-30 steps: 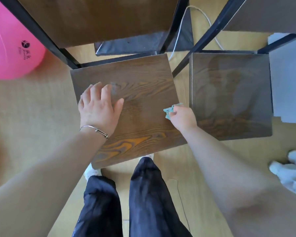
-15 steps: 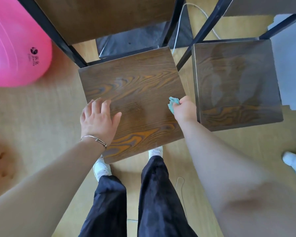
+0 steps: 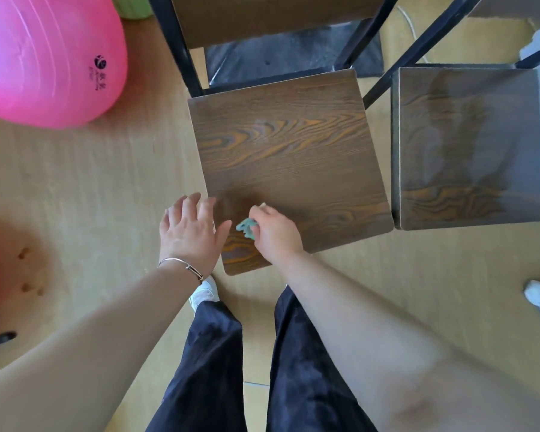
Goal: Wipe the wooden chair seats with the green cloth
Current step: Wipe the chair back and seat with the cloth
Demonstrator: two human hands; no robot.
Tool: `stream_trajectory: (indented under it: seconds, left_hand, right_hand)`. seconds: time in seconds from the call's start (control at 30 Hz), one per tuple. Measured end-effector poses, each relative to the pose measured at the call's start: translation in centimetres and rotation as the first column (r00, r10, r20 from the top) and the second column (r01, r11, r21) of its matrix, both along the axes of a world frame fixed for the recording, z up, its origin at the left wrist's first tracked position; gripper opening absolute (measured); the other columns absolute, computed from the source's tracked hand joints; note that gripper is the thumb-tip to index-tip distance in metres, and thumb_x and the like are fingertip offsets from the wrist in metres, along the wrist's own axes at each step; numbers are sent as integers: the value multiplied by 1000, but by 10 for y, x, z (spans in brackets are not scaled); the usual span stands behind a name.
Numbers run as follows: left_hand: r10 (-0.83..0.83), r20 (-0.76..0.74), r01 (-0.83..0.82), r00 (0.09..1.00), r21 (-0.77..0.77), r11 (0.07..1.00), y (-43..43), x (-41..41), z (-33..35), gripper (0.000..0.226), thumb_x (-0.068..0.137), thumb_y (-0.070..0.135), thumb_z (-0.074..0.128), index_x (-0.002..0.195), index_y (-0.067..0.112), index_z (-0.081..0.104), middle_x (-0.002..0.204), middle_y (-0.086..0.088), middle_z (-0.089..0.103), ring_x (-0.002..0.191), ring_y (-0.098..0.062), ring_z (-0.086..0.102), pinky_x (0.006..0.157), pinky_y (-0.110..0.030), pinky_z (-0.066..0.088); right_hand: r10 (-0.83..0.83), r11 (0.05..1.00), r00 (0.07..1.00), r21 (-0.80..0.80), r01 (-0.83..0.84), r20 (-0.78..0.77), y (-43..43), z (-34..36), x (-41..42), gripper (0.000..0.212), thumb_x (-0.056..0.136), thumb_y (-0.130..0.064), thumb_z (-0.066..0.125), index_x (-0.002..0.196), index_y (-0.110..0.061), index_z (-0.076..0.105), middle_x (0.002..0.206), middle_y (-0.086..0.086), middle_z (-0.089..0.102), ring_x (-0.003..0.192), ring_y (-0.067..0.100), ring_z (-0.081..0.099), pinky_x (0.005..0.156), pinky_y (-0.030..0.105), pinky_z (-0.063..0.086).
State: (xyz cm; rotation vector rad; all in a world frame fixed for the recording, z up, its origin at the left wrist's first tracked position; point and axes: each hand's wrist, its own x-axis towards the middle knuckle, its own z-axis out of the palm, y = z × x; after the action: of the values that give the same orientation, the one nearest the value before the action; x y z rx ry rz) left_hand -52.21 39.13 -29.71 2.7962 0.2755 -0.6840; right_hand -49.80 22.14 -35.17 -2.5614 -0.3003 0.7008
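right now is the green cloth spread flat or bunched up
Bunched up: the green cloth is a small crumpled wad in the right hand, on the chair seat.

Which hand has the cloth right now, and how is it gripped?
The right hand holds the green cloth, bunched in its fingers with only a crumpled end showing. The left hand is open and holds nothing.
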Motion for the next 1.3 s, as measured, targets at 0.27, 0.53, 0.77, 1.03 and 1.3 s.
stream_trajectory:
  seconds: [0.27, 0.53, 0.77, 1.03, 1.3]
  left_hand:
    - [-146, -9, 146, 989, -50, 988, -25, -12, -3, 56, 95, 52, 46, 143, 24, 40, 149, -4, 36, 140, -30, 24, 113, -48, 26]
    - [-272, -11, 272, 962, -30, 962, -48, -6, -20, 55, 96, 54, 42, 143, 25, 39, 149, -4, 35, 143, -30, 22, 113, -48, 25]
    - [-226, 6, 226, 974, -26, 974, -36, -7, -15, 54, 94, 49, 50, 139, 21, 44, 147, -8, 39, 139, -34, 28, 111, -52, 28]
    - [-117, -11, 117, 993, 1, 993, -27, -7, -16, 55, 93, 50, 50, 139, 21, 45, 144, -9, 41, 134, -36, 32, 108, -54, 31]
    - [-57, 27, 59, 998, -54, 997, -61, 2, -16, 54, 94, 49, 50, 138, 19, 44, 145, -10, 40, 137, -36, 29, 109, -55, 30]
  right_hand:
    - [-387, 914, 917, -88, 396, 97, -162, 17, 13, 7, 92, -18, 60, 98, -16, 57, 103, 6, 60, 91, 29, 57, 76, 37, 48]
    - [-582, 795, 812, -183, 578, 40, -192, -11, -13, 11, 94, -10, 53, 104, -7, 57, 109, 15, 56, 93, 33, 54, 73, 35, 40]
    - [-451, 892, 888, -1, 453, -92, -72, -4, -64, 13, 95, -14, 49, 106, -10, 56, 107, 10, 53, 88, 27, 54, 70, 33, 38]
    - [-298, 935, 935, 141, 327, -194, -55, 11, -52, 8, 92, -13, 58, 100, -12, 58, 102, 7, 58, 91, 28, 58, 72, 35, 46]
    - [-309, 930, 946, -180, 322, 94, -203, 14, 67, 12, 88, -13, 61, 98, -18, 58, 105, 6, 59, 90, 30, 57, 72, 38, 48]
